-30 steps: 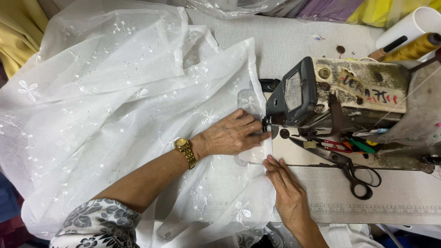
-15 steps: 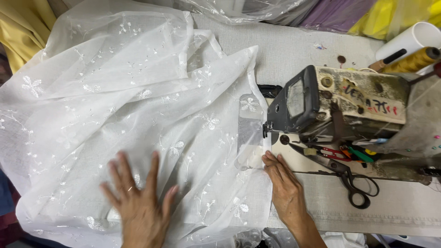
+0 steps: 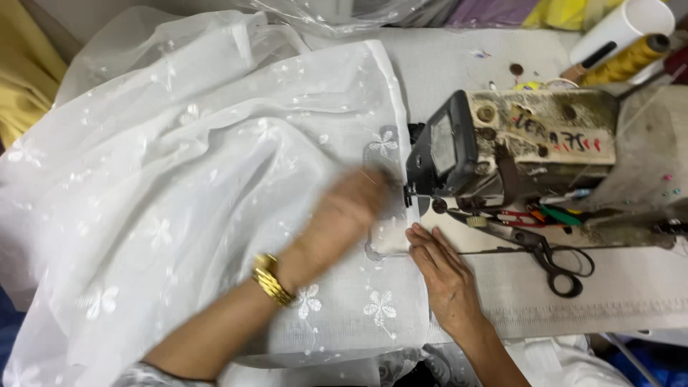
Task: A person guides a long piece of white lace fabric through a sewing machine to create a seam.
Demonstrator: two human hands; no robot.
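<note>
A large sheet of sheer white fabric (image 3: 186,186) with embroidered flowers covers the left of the sewing table. My left hand (image 3: 344,218), blurred with motion and wearing a gold watch, lies over the fabric just left of the sewing machine's needle. My right hand (image 3: 444,276) rests flat on the fabric edge below the needle, fingers pointing up towards the machine head (image 3: 516,147). Neither hand grips anything that I can see.
Black-handled scissors (image 3: 552,258) lie on the machine bed right of my right hand, beside small red and green tools (image 3: 537,215). A yellow thread cone (image 3: 627,61) and a white tube (image 3: 616,25) stand at the back right. Yellow cloth (image 3: 21,79) hangs at far left.
My left hand has swung from the lower left of the fabric, where it lay spread flat, back up to the needle. The right hand has stayed at the fabric edge.
</note>
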